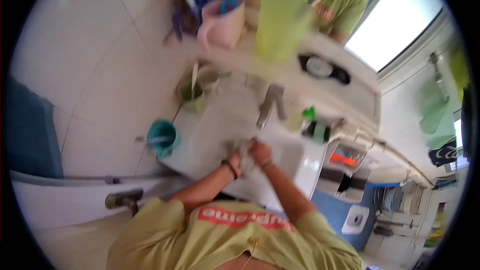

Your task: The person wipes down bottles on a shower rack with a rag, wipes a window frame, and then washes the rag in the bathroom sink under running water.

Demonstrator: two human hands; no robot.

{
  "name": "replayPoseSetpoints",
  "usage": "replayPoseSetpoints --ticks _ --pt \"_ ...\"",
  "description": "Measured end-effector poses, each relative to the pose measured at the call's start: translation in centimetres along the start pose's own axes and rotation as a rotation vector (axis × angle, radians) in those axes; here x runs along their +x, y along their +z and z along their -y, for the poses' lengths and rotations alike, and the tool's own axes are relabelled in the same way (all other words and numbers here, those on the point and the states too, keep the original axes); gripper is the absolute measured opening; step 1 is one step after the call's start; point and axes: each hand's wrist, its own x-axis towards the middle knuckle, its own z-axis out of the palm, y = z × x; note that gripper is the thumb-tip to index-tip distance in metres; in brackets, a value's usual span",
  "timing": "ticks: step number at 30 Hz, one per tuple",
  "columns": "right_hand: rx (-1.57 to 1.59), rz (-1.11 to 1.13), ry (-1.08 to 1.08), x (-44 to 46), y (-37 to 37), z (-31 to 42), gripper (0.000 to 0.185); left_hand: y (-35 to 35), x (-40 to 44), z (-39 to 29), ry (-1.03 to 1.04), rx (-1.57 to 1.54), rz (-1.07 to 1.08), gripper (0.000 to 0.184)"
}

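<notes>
Over the white sink (294,170), my left hand (233,162) and my right hand (260,152) are close together, both closed. Between them is a pale, greyish-white, crumpled-looking thing (246,160), too blurred to name. A dark band circles my left wrist. The metal faucet (270,105) stands beyond my hands at the back of the sink. To the left, a teal cup (163,137) with a toothbrush-like stick in it is by the sink's corner. A green cup (191,97) with a white-handled stick stands farther back.
On the ledge behind are a pink pitcher (223,26), a blurred yellow-green container (281,25) and a black strap-like item (325,68) with a round face. A green-topped bottle (308,114) stands right of the faucet. A mirror at the back reflects a person. A squat toilet (356,219) lies lower right.
</notes>
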Motion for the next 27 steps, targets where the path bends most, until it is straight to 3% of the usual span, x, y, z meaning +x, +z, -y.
replayPoseSetpoints --ticks 1,3,5,7,8,11,13,15,17,19,20,22,24,25,27 --pt "-0.020 0.118 0.144 0.1 -2.1 0.4 0.024 -1.3 1.2 0.9 -0.003 -0.093 0.052 0.029" --pt "-0.036 0.065 0.118 -0.9 -2.1 -2.1 0.024 1.0 -0.9 -0.2 -0.030 0.045 -0.093 0.027" --pt "-0.032 0.063 0.150 -2.4 -2.7 -3.7 0.026 -1.6 1.2 -0.6 0.102 0.161 -0.089 0.039" --pt "-0.159 0.328 0.197 -3.1 -2.8 -5.8 0.034 -1.3 -0.3 -3.0 0.038 0.286 -0.206 0.047" --pt "-0.159 0.335 0.198 -3.0 -2.9 -6.5 0.034 -1.3 -1.0 -3.8 -0.017 0.422 -0.315 0.055" --pt "-0.037 0.380 0.271 -1.6 -2.1 -7.6 0.045 -2.2 -1.7 -4.1 -0.056 0.217 -0.424 0.070" --pt "0.142 0.208 0.521 -0.7 0.0 -7.5 0.053 -1.7 -1.9 -3.2 -0.099 0.151 -0.401 0.075" --pt "0.036 0.364 0.345 -0.7 -0.8 -2.0 0.054 -1.8 -1.7 -2.7 -0.141 0.090 -0.369 0.080" --pt "0.254 0.463 0.229 -0.8 3.0 -0.7 0.051 -2.7 -1.0 -2.3 -0.225 0.010 -0.120 0.079" --pt "0.537 0.267 0.035 -1.4 1.7 3.3 0.046 -1.3 -2.3 -3.5 -0.204 -0.114 -0.195 0.074" --pt "0.535 0.273 0.038 -1.8 0.1 5.1 0.046 -0.8 -3.0 -4.3 -0.181 -0.236 -0.270 0.071" --pt "0.646 0.347 -0.042 -2.2 -3.2 8.1 0.043 -1.2 -3.0 -5.1 -0.138 -0.251 -0.203 0.062" --pt "0.583 0.259 -0.156 -2.8 -4.7 9.7 0.041 -1.8 -2.6 -5.4 -0.083 -0.167 0.208 0.044" --pt "0.516 0.165 -0.272 -2.9 -4.9 10.1 0.039 -1.8 -2.6 -5.2 -0.082 -0.169 0.210 0.044" --pt "0.399 0.145 -0.248 -2.8 -4.7 10.2 0.035 -0.9 -2.9 -4.7 -0.068 -0.205 0.032 0.039"
